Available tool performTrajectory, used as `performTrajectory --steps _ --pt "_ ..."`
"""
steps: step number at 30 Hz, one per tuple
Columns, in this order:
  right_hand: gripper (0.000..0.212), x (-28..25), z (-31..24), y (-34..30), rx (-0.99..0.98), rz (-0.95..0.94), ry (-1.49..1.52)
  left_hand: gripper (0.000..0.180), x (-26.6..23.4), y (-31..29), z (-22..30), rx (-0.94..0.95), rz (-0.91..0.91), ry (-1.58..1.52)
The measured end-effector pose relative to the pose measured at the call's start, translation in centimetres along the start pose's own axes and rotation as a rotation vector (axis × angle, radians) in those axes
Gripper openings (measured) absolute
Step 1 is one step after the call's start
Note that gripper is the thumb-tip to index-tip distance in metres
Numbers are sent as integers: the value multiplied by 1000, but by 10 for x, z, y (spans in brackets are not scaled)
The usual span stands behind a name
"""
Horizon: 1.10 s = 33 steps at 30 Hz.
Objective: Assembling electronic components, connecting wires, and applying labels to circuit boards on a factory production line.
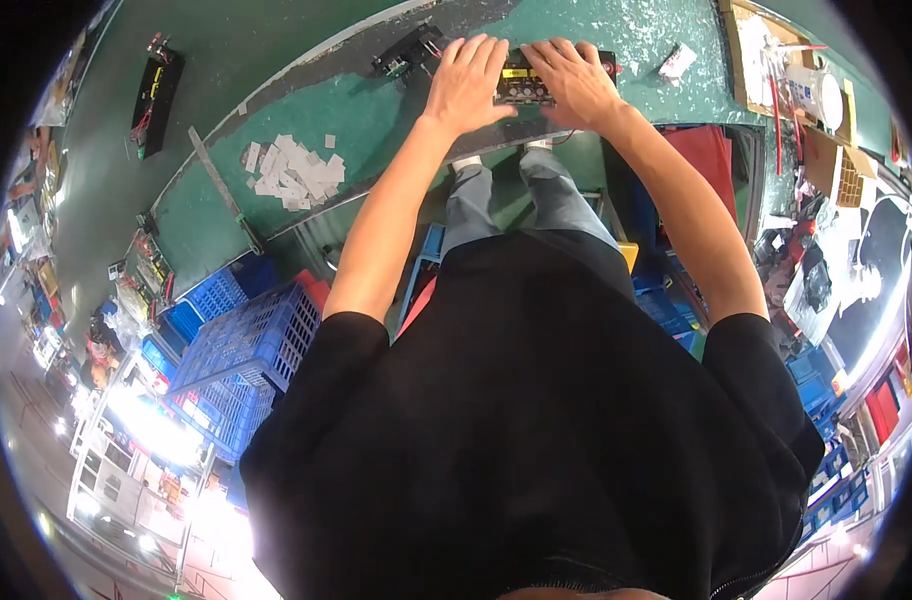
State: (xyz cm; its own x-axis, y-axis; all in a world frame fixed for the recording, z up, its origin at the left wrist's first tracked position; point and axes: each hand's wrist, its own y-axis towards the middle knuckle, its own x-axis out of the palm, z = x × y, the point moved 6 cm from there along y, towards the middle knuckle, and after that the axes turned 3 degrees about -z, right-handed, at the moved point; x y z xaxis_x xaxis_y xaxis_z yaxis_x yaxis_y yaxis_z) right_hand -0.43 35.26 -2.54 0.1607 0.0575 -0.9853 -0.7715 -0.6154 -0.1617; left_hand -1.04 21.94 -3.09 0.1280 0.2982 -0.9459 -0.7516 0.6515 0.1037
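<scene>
On the green worktable in front of me lies a long dark circuit board assembly (pixel 523 91) with a yellow transformer and several round parts. My left hand (pixel 466 85) grips its left end, fingers over the top and thumb along the near edge. Around its right part my right hand (pixel 579 88) is closed, with the fingertips toward the far edge. Both hands hide much of the assembly. A red wire hangs at the near edge below my right hand. Just left of my left hand sits another black unit (pixel 409 52) with wires.
Small white labels (pixel 296 172) lie piled on the table's left part, beside a metal strip (pixel 219 178). Another black unit (pixel 157 98) rests farther left. To the right are a crumpled white piece (pixel 678 62), a cardboard box (pixel 838 165) and a white tub (pixel 814 95). Blue crates (pixel 251 340) stand lower left.
</scene>
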Motion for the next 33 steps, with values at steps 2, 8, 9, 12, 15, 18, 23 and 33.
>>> performTrajectory --steps 2,8,9,12,15,18,23,33 --pt "95 -3 1 -2 89 -13 57 97 -3 -8 -3 -103 -66 157" --pt "106 2 -22 8 175 -96 27 93 -3 -15 -20 -102 -198 298" --pt "106 5 -22 9 203 -83 54 91 -2 -14 -21 -114 -228 266" --pt "101 4 -28 7 221 27 13 88 -2 -14 -23 -112 -213 226" --pt "98 5 -29 6 254 56 25 88 -2 -12 -20 -87 -191 218" --pt "96 10 -27 10 283 -5 62 88 0 -12 -20 -80 -217 211" --pt "93 10 -28 8 294 7 83 88 2 -14 -21 -78 -196 190" --pt "92 5 -33 8 307 74 36 89 1 -15 -21 -85 -185 187"
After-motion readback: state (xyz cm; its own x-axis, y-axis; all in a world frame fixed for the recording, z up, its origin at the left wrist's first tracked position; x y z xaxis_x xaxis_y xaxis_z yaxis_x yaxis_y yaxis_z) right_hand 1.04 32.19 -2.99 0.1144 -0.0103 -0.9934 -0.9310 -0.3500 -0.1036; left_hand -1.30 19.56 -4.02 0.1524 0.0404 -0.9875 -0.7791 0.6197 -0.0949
